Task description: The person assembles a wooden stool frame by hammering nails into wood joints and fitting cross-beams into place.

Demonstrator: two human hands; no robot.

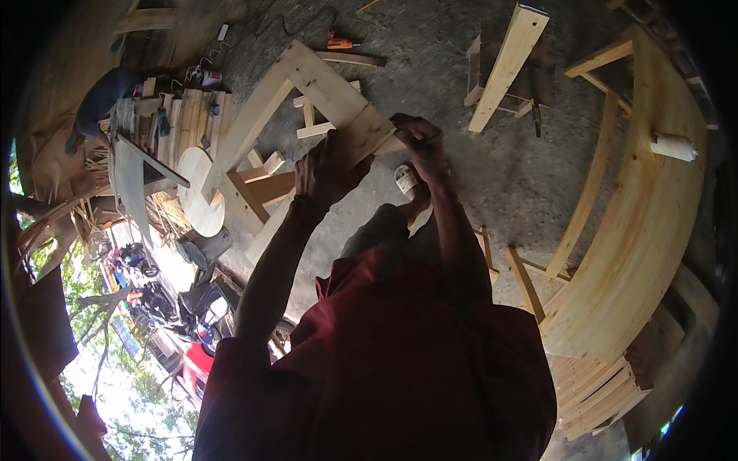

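Observation:
Both of my hands are on a pale wooden frame [330,88] made of flat boards joined at corners. My left hand [329,173] wraps round the lower edge of the board's near end, thumb stretched along it. At the right end of that board, my right hand [421,146] has its fingers closed on the corner. A small, lighter wood edge shows between the hands, and I cannot tell whether it is a separate piece. The frame's other board slants down to the left, toward a round wooden disc [201,192].
A long wooden bench or table [638,230] on the right carries a white cylindrical container [673,147]. An orange power drill [336,41] lies on the concrete floor. One long beam [509,69] stands ahead right. Stacked boards [188,123] and another person [108,100] are at left.

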